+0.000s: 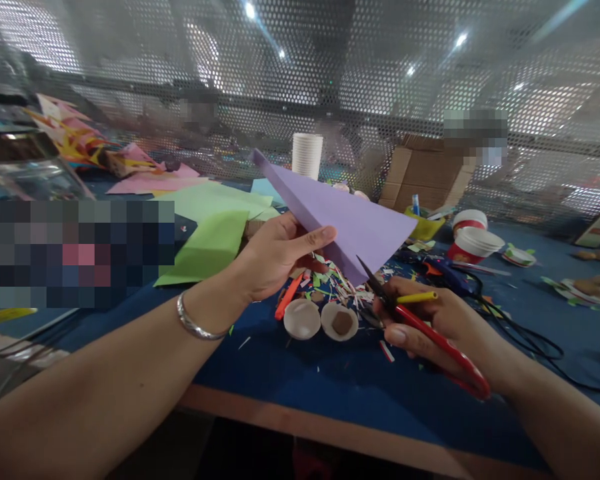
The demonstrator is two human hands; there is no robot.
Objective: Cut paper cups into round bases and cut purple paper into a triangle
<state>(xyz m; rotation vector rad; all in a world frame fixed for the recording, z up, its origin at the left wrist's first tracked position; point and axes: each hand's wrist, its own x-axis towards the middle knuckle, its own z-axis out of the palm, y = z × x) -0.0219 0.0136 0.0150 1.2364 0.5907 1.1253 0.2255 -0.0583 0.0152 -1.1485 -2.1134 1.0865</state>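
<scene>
A sheet of purple paper (pixel 345 213), bent along its left side, is held up over the table by my left hand (pixel 285 250). The thumb lies on top of the sheet and the fingers are underneath. My right hand (pixel 425 327) grips red-handled scissors (pixel 430 340), whose dark blades point at the lower edge of the paper. A thin yellow stick (pixel 417 297) also pokes out from the right hand; its other end is hidden. Below the paper sit two small white cups (pixel 301 320), the right one with a brown lump (pixel 343 323) inside.
Paper scraps (pixel 330 283) and an orange cutter (pixel 290 293) lie beneath the sheet. Green paper (pixel 210 247) is at left, stacked white cups (pixel 307 155) behind. On the right are red-and-white tubs (pixel 473 243), a black cord (pixel 520 340) and a cardboard box (pixel 423 173) by the mesh wall.
</scene>
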